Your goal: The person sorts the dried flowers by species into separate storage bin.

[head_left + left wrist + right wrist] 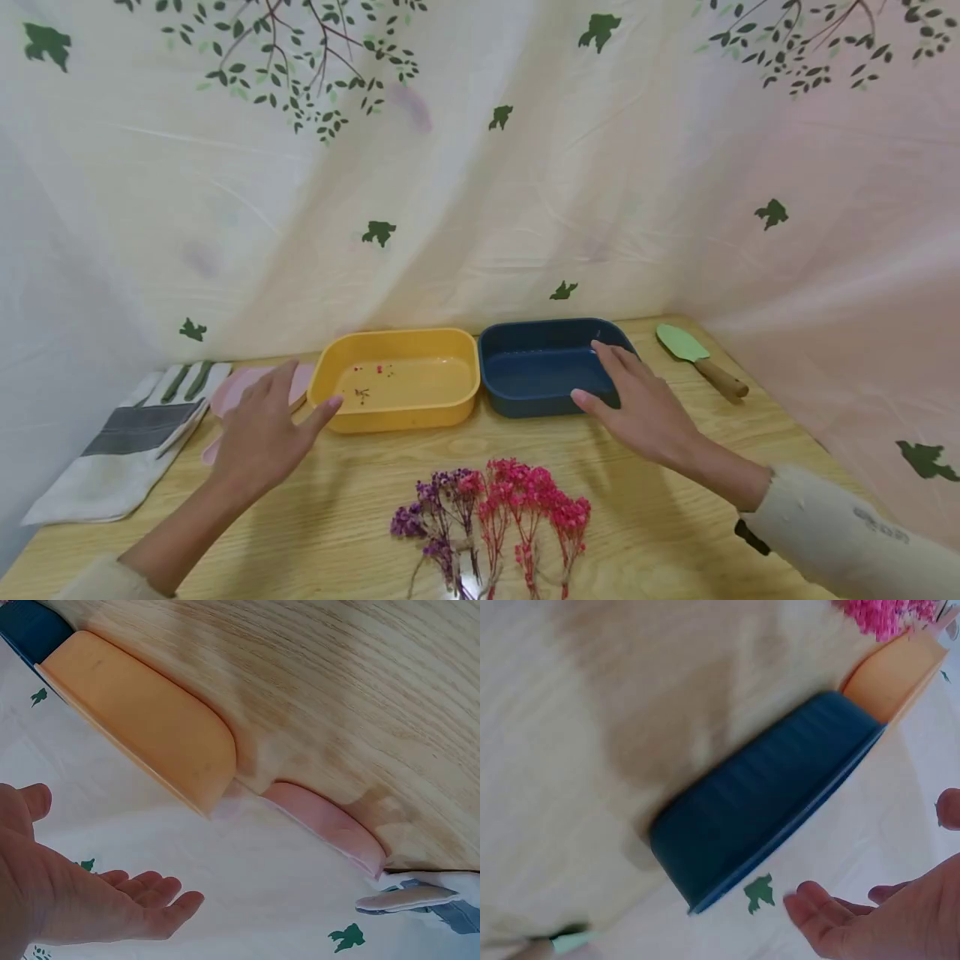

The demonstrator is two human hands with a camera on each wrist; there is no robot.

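My left hand (262, 433) hovers near the left end of a yellow tray (405, 417), thumb spread and fingers relaxed; in the left wrist view that hand (90, 892) holds nothing. A few flower crumbs (362, 395) lie inside the yellow tray. On the other side, my right hand (648, 408) is held over the right end of a dark blue tray (540, 406), apart from it in the right wrist view, its fingers loose. Closest to me on the table lie purple dried flowers (442, 496) beside pink dried flowers (528, 496), their lower stems cut off by the frame.
A green-bladed trowel (684, 342) with a wooden handle lies at the right. Left of the yellow tray are a pink board-like item (236, 387), partly hidden by my hand, and a striped cloth (127, 442). A printed curtain (465, 183) hangs behind the wooden table (360, 458).
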